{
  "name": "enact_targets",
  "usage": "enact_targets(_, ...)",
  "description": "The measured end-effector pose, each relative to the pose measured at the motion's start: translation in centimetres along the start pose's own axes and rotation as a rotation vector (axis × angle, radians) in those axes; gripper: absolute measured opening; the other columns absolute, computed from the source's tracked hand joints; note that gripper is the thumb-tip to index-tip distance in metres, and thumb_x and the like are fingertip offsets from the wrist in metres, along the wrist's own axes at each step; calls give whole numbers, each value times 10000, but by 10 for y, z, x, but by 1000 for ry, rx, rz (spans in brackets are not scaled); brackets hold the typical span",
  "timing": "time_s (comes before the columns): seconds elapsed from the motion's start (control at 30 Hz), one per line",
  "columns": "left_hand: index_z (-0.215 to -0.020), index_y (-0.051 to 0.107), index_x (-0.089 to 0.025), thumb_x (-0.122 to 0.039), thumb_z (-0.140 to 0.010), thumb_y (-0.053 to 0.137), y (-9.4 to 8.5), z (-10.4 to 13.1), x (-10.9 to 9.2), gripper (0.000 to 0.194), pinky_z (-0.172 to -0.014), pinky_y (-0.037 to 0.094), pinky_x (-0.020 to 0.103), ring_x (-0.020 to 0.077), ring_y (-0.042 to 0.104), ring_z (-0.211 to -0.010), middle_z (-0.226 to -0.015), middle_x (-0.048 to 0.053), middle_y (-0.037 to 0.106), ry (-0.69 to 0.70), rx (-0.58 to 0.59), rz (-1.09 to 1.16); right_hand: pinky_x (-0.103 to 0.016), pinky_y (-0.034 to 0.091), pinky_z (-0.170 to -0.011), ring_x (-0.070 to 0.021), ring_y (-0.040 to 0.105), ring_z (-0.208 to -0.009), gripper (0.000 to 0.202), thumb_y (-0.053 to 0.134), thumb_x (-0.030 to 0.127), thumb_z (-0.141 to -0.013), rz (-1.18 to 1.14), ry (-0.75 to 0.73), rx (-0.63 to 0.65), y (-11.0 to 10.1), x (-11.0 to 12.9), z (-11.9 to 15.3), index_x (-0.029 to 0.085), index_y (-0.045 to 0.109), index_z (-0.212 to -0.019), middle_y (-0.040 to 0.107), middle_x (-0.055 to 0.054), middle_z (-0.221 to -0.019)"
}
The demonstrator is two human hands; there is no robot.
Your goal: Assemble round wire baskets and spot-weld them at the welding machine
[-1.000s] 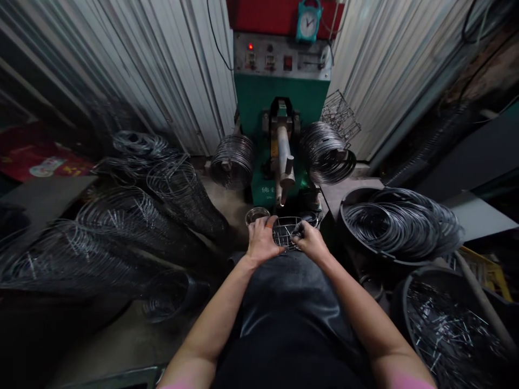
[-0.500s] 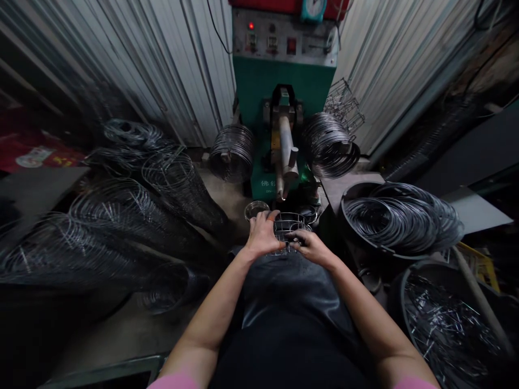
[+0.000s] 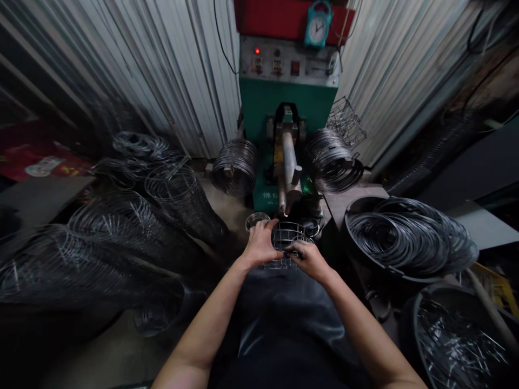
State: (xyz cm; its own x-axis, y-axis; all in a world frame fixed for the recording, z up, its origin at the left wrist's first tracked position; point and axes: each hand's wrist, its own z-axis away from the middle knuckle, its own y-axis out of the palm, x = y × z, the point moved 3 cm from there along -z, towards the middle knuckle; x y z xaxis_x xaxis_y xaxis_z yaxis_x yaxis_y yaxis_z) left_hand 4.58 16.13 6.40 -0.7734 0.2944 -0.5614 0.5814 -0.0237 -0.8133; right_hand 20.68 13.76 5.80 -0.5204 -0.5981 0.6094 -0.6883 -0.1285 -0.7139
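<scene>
A small round wire basket sits just below the tip of the green machine's welding arm. My left hand grips its left side, thumb and fingers around the wires, with orange bands on the thumb and a finger. At the basket's near right side, my right hand is closed, its darkened fingertips pinched together at the wires. Whether a small piece is between those fingertips is hidden.
Wire coils hang left of the arm, and more wire coils hang right. A tub of wire rings and a bucket of short wire pieces stand at right. Tall wire mesh cylinders lie at left.
The view has tilted up a little, so the machine and its clock sit lower in the picture. My right fingers have drawn closer together at the basket; my left hand keeps its grip.
</scene>
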Motion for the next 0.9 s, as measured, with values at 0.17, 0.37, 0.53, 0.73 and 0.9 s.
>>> enact_targets(0.17, -1265, 403, -194, -372, -460, 766, -2, -15, 8, 900, -997, 334, 432, 301, 408, -1165, -1240, 114, 449, 32, -29, 13, -260, 505, -686, -159, 639, -762, 157, 557, 78, -773, 45, -21, -18, -2, -5, -16, 174, 657, -848, 666, -53, -809)
enact_targets(0.37, -1258, 411, -184, -338, -461, 760, -3, -18, 12, 884, -998, 343, 435, 299, 408, -1168, -1239, 115, 456, 66, -23, 24, -250, 501, -681, -155, 639, -756, 170, 578, 63, -754, 35, -15, 4, -2, -5, -21, 178, 660, -849, 663, -47, -808)
enact_targets(0.53, -1259, 415, -185, -343, -470, 755, 0, -18, 12, 873, -989, 359, 438, 305, 426, -1158, -1222, 114, 460, 9, -24, 31, -251, 496, -682, -161, 636, -756, 184, 581, 47, -751, 70, -2, 14, -1, -8, -21, 169, 662, -860, 663, -56, -810)
enact_targets(0.73, -1258, 432, -190, -381, -458, 774, -3, -44, 17, 891, -963, 380, 434, 314, 459, -1125, -1167, 104, 492, -49, -4, 45, -255, 487, -702, -167, 635, -771, 159, 577, 50, -760, 113, 38, 18, -9, -19, -44, 164, 664, -829, 668, -59, -814)
enact_targets(0.9, -1245, 454, -197, -405, -455, 781, -2, -50, 19, 879, -947, 390, 427, 316, 480, -1101, -1145, 97, 511, -64, 5, 70, -258, 479, -706, -175, 632, -793, 153, 572, 74, -774, 152, 74, -28, -6, -23, -44, 172, 660, -852, 668, -65, -848)
